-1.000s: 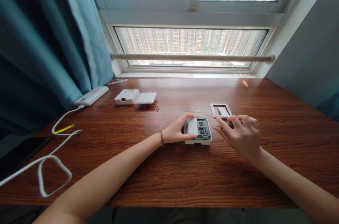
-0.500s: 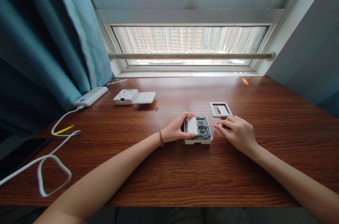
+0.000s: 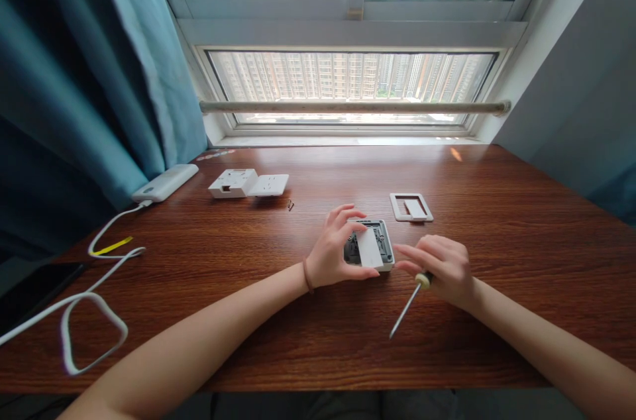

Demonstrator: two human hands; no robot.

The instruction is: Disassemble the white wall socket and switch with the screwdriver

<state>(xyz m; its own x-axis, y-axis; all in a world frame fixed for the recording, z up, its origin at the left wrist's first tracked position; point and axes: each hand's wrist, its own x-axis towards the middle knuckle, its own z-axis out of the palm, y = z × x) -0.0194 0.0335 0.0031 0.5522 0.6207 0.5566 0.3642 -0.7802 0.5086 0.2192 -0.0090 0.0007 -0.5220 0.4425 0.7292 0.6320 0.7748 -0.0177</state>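
A person works at a wooden desk (image 3: 298,330) below a window, the left hand (image 3: 332,251) curved round the left end of a small white box (image 3: 387,267) with a dark inner face, thumb along its near side and fingers reaching over the far side, apparently holding it steady. A plain white panel (image 3: 370,251) lies slanted across that dark face, out of line with the box's edges, though whether the left fingertips press on it or just overhang it cannot be told. The right hand (image 3: 444,271) has a screwdriver (image 3: 422,281) tucked in its curled fingers, the blade slanting down and away from the box, the forefinger stretched towards the box's right edge. The step in hand appears to be the handling of the loose panel rather than any work with the blade; the next move would seem to call for a clean fingertip hold on the panel, the box kept steady and the blade well aside. Beyond, a white frame (image 3: 394,208) lies with a small white plate (image 3: 416,209) across its opening, while farther left sit a second white box (image 3: 232,183), a flat white cover (image 3: 269,185) beside it and some loose screws (image 3: 291,205)
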